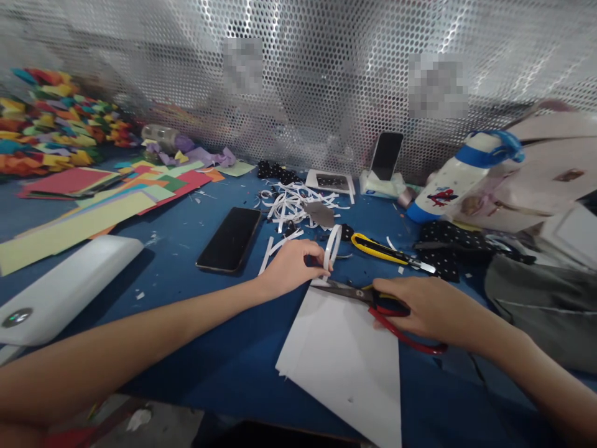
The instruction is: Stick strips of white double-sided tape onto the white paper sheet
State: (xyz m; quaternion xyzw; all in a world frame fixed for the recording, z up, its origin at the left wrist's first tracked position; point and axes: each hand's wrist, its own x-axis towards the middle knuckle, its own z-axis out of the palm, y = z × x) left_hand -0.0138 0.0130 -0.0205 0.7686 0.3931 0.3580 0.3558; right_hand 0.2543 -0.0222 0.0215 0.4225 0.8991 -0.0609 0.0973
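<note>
Between the fingertips of my left hand [295, 264] is a narrow white paper strip [333, 244], curled upward into a loop. My right hand [426, 308] is closed around the handles of a pair of scissors [347, 290] with red and black grips. The blades point left and lie at the far edge of a stack of white paper [347, 354], close to my left fingertips and the foot of the strip. How far the blades are apart is hard to make out. A yellow box cutter [380, 247] lies just beyond the scissors.
Beyond my hands lies a heap of white paper strips [298, 202]. A dark phone [229, 239] and a white elongated device [69, 286] are at left, near coloured paper [116, 202]. A water bottle [450, 177] and a grey pouch [543, 311] stand right. Perforated metal [317, 81] closes the back.
</note>
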